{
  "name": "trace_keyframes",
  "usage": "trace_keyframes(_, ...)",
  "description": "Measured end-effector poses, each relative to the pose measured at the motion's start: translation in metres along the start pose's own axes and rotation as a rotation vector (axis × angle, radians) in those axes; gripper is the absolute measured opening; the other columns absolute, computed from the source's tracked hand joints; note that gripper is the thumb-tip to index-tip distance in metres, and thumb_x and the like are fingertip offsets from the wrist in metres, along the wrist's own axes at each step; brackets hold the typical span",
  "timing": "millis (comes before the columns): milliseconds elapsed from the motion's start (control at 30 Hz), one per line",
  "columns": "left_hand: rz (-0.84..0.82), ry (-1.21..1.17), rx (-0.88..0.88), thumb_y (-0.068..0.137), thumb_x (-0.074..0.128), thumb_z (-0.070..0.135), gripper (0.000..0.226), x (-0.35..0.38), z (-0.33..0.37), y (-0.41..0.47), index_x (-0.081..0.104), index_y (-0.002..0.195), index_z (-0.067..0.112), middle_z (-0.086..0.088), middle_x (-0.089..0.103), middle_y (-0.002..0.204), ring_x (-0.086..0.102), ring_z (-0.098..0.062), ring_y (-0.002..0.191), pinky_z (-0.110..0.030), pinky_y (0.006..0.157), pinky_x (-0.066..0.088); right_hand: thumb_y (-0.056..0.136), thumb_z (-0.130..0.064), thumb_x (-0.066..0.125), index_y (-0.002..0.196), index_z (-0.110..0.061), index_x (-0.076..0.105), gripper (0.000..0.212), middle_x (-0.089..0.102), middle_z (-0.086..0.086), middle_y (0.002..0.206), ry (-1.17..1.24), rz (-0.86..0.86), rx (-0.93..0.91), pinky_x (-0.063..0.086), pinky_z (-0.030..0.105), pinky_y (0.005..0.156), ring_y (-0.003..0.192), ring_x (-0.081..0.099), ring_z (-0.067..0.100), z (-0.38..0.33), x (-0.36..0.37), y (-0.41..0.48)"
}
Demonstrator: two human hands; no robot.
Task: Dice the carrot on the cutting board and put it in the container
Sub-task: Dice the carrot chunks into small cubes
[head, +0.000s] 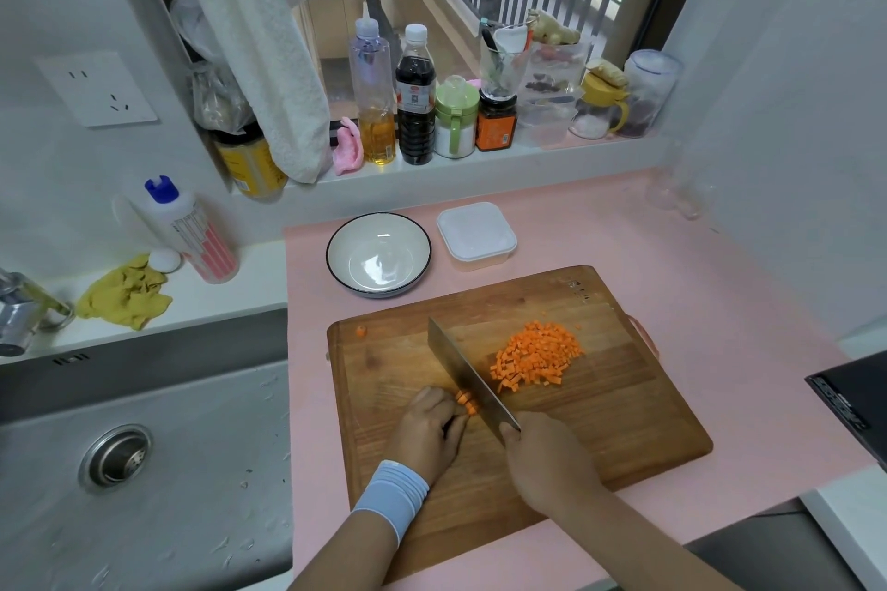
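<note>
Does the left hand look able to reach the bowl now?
Likely yes, once it lets go: the left hand pins the carrot stub by the knife, but the bare board between it and the bowl leaves the way free.

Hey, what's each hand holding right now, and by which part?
The right hand grips the cleaver at its handle end. The left hand holds the remaining carrot piece by its end away from the blade.

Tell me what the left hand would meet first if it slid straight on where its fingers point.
Likely the cleaver, its blade right beyond the carrot stub the left hand holds.
</note>
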State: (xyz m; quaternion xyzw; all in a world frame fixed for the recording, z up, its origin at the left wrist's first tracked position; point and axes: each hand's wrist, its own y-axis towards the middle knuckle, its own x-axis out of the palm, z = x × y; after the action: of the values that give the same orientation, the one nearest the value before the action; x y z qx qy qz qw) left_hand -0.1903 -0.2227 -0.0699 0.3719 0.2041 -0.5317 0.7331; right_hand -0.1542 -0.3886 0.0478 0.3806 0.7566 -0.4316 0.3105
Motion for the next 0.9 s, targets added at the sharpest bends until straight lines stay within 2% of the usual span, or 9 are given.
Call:
trace_keyframes(100, 0.01, -0.003, 0.002, 0.086, 0.067, 0.015, 0.009, -0.001, 0.0, 0.001, 0.067, 0.077, 0.015, 0.003, 0.059, 0.081, 0.053, -0.009, 0.083, -0.011, 0.08, 0.04, 0.105, -0.036, 0.042, 0.088, -0.028, 0.059, 0.026, 0.062, -0.007, 0.084, 0.055, -0.031, 0.031, 0.055, 0.037, 0.08, 0.082, 0.062, 0.013, -0.002, 0.0, 0.005)
trace_keyframes(200, 0.012, -0.008, 0.01, 0.087, 0.065, 0.017, 0.01, -0.002, 0.002, 0.001, 0.068, 0.077, 0.015, 0.003, 0.06, 0.081, 0.053, -0.008, 0.083, -0.012, 0.08, 0.042, 0.105, -0.036, 0.042, 0.093, -0.025, 0.062, 0.026, 0.064, -0.006, 0.086, 0.073, -0.037, 0.046, 0.055, 0.039, 0.082, 0.083, 0.063, 0.015, -0.006, 0.002, 0.012)
trace_keyframes(367, -0.002, 0.006, -0.017, 0.083, 0.074, 0.012, 0.007, -0.002, 0.001, -0.001, 0.07, 0.078, 0.016, 0.005, 0.06, 0.081, 0.053, -0.006, 0.084, -0.008, 0.082, 0.039, 0.105, -0.036, 0.042, 0.095, -0.023, 0.065, 0.028, 0.065, -0.004, 0.088, 0.065, -0.038, 0.041, 0.055, 0.041, 0.083, 0.085, 0.064, 0.018, -0.015, 0.001, 0.021)
trace_keyframes(500, -0.013, 0.009, -0.031, 0.08, 0.076, 0.01, 0.01, -0.002, 0.002, 0.0, 0.069, 0.074, 0.015, 0.004, 0.06, 0.078, 0.051, -0.005, 0.082, -0.005, 0.082, 0.035, 0.105, -0.036, 0.04, 0.093, -0.026, 0.065, 0.029, 0.064, -0.007, 0.086, 0.026, -0.011, 0.012, 0.054, 0.037, 0.078, 0.082, 0.062, 0.015, -0.015, 0.003, 0.019)
trace_keyframes(600, -0.015, 0.009, -0.047, 0.078, 0.078, 0.008, 0.013, -0.003, 0.002, 0.0, 0.068, 0.072, 0.014, 0.003, 0.06, 0.076, 0.05, -0.005, 0.081, -0.005, 0.08, 0.035, 0.105, -0.038, 0.04, 0.101, -0.027, 0.066, 0.029, 0.067, -0.007, 0.093, -0.003, 0.031, -0.012, 0.053, 0.035, 0.081, 0.09, 0.063, 0.015, -0.013, 0.005, 0.01)
trace_keyframes(700, -0.011, 0.006, -0.054, 0.077, 0.078, 0.008, 0.013, -0.002, 0.0, 0.0, 0.068, 0.071, 0.014, 0.003, 0.06, 0.075, 0.05, -0.006, 0.081, -0.002, 0.082, 0.032, 0.106, -0.038, 0.038, 0.107, -0.029, 0.065, 0.028, 0.066, -0.009, 0.093, -0.009, 0.064, -0.043, 0.048, 0.031, 0.076, 0.091, 0.062, 0.015, -0.008, 0.006, -0.001)
trace_keyframes(767, -0.012, 0.012, -0.055, 0.076, 0.078, 0.008, 0.013, -0.001, -0.001, 0.0, 0.068, 0.072, 0.015, 0.003, 0.06, 0.075, 0.051, -0.006, 0.081, -0.003, 0.082, 0.033, 0.106, -0.038, 0.037, 0.108, -0.03, 0.065, 0.028, 0.067, -0.008, 0.096, -0.041, 0.068, -0.052, 0.044, 0.031, 0.075, 0.095, 0.062, 0.016, -0.003, 0.008, -0.006)
trace_keyframes(900, -0.019, 0.023, -0.061, 0.078, 0.077, 0.009, 0.015, 0.0, -0.002, -0.001, 0.066, 0.07, 0.015, 0.003, 0.059, 0.075, 0.051, -0.007, 0.081, -0.01, 0.078, 0.039, 0.106, -0.037, 0.037, 0.109, -0.027, 0.065, 0.03, 0.068, -0.006, 0.101, -0.063, 0.056, -0.026, 0.05, 0.033, 0.081, 0.098, 0.063, 0.017, 0.002, 0.01, -0.013)
